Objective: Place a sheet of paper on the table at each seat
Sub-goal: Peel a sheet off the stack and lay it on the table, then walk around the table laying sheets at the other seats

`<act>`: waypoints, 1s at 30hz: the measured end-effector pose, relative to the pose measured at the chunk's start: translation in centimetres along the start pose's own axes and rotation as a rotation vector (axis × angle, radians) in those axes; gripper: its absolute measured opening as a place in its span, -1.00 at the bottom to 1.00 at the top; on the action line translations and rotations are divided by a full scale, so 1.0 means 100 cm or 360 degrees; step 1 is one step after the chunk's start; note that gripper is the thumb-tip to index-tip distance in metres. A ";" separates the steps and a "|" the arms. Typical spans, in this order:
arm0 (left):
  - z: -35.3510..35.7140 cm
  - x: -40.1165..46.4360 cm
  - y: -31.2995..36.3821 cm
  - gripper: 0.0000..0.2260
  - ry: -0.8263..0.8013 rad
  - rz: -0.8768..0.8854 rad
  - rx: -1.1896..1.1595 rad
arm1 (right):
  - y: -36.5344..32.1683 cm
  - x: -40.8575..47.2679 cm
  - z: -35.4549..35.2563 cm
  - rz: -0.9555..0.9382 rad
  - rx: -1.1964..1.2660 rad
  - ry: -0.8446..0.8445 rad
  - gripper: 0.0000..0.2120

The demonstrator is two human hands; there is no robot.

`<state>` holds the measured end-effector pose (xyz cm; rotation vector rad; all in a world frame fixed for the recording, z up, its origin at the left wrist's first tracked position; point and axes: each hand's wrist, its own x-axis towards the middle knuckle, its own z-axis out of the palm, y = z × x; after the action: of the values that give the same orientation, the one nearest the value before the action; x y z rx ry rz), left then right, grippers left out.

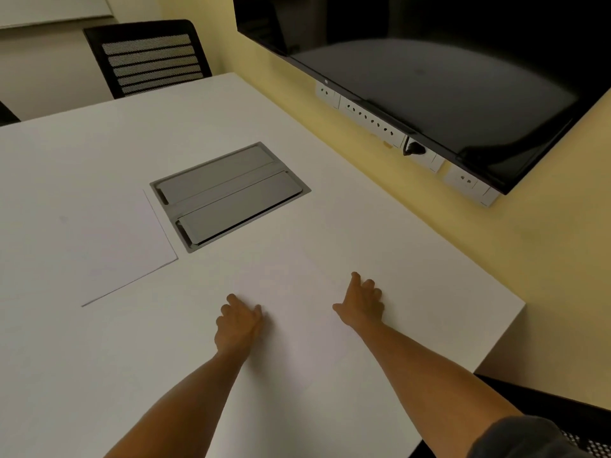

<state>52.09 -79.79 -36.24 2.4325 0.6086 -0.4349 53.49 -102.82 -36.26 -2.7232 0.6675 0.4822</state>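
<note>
A white sheet of paper point(109, 249) lies flat on the white table point(413, 259) at the left, next to the grey cable hatch. A second, faintly visible sheet point(297, 328) lies flat on the table in front of me, between my hands. My left hand point(239, 320) rests palm down at its left edge with the fingers spread. Palm down in the same way, my right hand point(362, 304) rests at the sheet's right edge. Neither hand grips anything that I can see.
A grey metal cable hatch point(228, 196) is set into the table's middle. A black mesh chair point(148, 61) stands at the far side, another chair point(562, 411) at my lower right. A dark wall screen point(446, 77) and a socket strip point(370, 119) line the yellow wall.
</note>
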 end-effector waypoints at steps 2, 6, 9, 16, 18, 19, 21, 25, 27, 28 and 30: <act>-0.003 -0.005 -0.007 -0.36 0.0150 0.0267 0.0491 | -0.004 -0.004 -0.003 -0.0134 -0.0042 0.0090 -0.18; -0.015 0.003 -0.024 -0.20 0.0205 0.0487 0.0969 | -0.023 -0.013 -0.009 -0.0429 -0.0163 0.0122 -0.12; -0.032 0.005 -0.030 -0.16 0.0240 0.0481 0.0971 | -0.048 -0.018 -0.010 -0.0586 -0.0205 0.0107 -0.06; -0.087 0.026 -0.067 -0.13 0.0356 0.0484 0.1016 | -0.125 -0.035 0.004 -0.0799 -0.0171 0.0082 -0.01; -0.100 0.034 -0.086 -0.08 0.0395 0.0461 0.1011 | -0.151 -0.040 0.012 -0.0865 -0.0189 0.0079 -0.01; -0.108 0.039 -0.096 -0.06 0.0425 0.0418 0.0974 | -0.164 -0.042 0.017 -0.0892 -0.0197 0.0065 -0.01; -0.122 0.047 -0.114 -0.03 0.0465 0.0308 0.0910 | -0.188 -0.047 0.028 -0.0931 -0.0186 -0.0003 -0.01; -0.147 0.067 -0.154 -0.02 0.0513 0.0171 0.0908 | -0.237 -0.056 0.056 -0.1014 -0.0151 -0.0101 -0.01; -0.155 0.077 -0.173 -0.04 0.0529 0.0164 0.0874 | -0.258 -0.059 0.070 -0.1042 -0.0094 -0.0146 0.01; -0.158 0.083 -0.183 -0.06 0.0542 0.0181 0.0851 | -0.268 -0.061 0.077 -0.1052 -0.0034 -0.0185 0.03; -0.165 0.095 -0.200 -0.10 0.0540 0.0235 0.0794 | -0.287 -0.065 0.093 -0.1028 0.0142 -0.0300 0.07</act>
<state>52.49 -52.18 -36.88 3.0406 0.4943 -0.1164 59.80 -72.63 -36.31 -2.5637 -0.2377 0.5119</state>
